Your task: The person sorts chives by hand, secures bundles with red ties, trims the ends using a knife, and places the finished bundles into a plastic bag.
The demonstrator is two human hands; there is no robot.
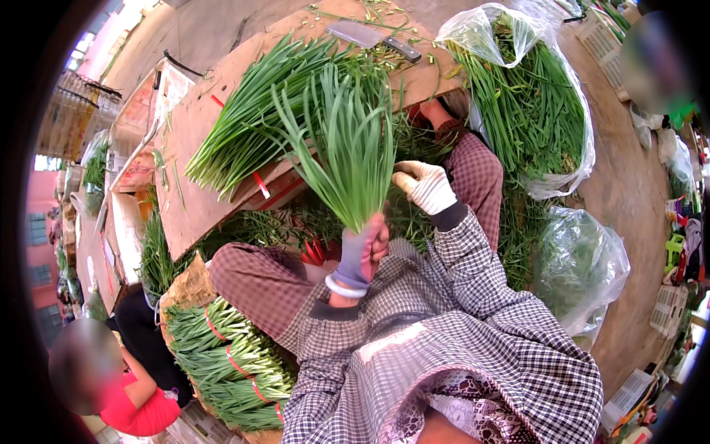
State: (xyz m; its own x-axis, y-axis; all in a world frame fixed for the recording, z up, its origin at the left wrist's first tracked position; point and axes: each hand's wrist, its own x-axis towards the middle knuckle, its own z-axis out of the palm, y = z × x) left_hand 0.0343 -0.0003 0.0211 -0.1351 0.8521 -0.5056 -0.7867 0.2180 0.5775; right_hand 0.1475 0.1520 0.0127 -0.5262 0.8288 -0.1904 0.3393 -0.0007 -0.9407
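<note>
Though I followed the scene from afar, I could read it plainly from the left, where finished-looking bundles (222, 370) lay beside the person's left leg (251, 270), cinched with red bands (213, 327) that presumably kept the stalks from spilling apart. Next came a heap of long green leaves (251, 111) on a low board (185, 214), stem ends toward the body, perhaps because that made them easy to pick up. A loose bunch (347, 152) stood almost upright in mid-view, above the lap; the left hand (361, 255), in a greyish-purple glove, was closed around its base, I judged so that the leaves could fan freely. Beyond it a knife (373, 38) lay flat near the board's far side. The right hand (427, 186), pale-gloved, had its fingers curled just beside the leaves; whether it pinched any, I could not tell. Farther right, an open plastic bag (584, 111) contained more greens, its walls likely holding them together, with a clear bag (584, 259) nearer

Cut scraps (376, 12) littered the board's brown top. Around it, another person (140, 403) in pink sat at lower left, and brown floor (629, 222) ran rightward to pale crates (669, 307)
</note>
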